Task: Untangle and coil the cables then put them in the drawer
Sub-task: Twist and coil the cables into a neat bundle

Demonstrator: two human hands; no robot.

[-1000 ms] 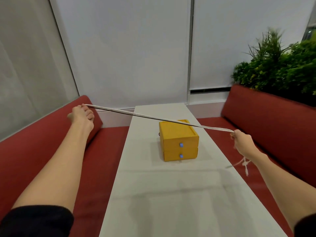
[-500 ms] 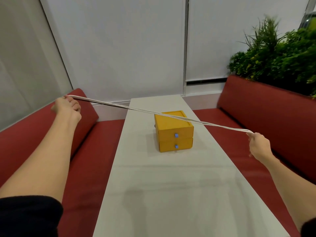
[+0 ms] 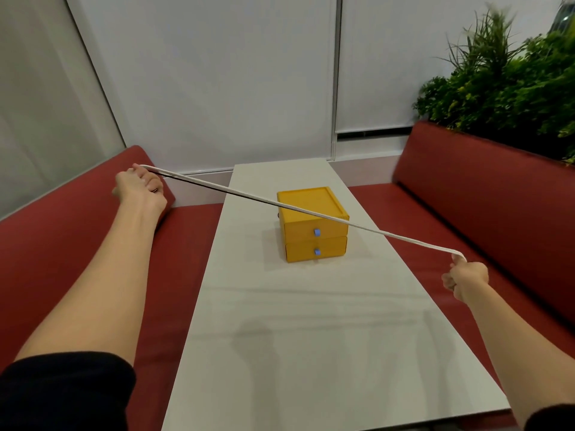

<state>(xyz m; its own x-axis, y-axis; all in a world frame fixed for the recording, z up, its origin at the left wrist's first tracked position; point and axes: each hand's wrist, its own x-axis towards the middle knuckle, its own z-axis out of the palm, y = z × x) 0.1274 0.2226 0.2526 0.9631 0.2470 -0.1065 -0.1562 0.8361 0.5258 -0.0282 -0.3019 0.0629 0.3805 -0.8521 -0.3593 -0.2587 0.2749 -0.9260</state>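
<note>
- Head view, grip: tension runs through a white cable (image 3: 311, 213) pulled straight between both hands. The left hand (image 3: 140, 188) is fisted round one end, out over the red bench (image 3: 77, 244) past the tabletop's (image 3: 311, 337) left edge. The right hand (image 3: 466, 276) is curled past the right edge, with the cable looped over its raised thumb or fingertip.
- Head view, slip: the right-hand hold looks the weaker one. If the loop rides off that fingertip, the taut line would likely whip back towards the left hand and fall onto the bench or floor.
- Head view, box: the cable crosses just above the yellow box (image 3: 312, 223), which sits towards the far end of the tabletop. I cannot tell whether they touch. Lowering either hand while the line is tight could drag the cable across the lid and shove or tip the box.
- Head view, tangles: a dark strand shows beneath the white one near the left hand. Whether it is a second cable or only shadow is unclear. Pulling harder would tighten any knot rather than free it.
- Head view, drawers: the top drawer (image 3: 316, 232) and lower drawer (image 3: 317, 252) both look closed and no coil is formed yet. With both hands occupied, opening a drawer one-handed risks the coil springing loose.
</note>
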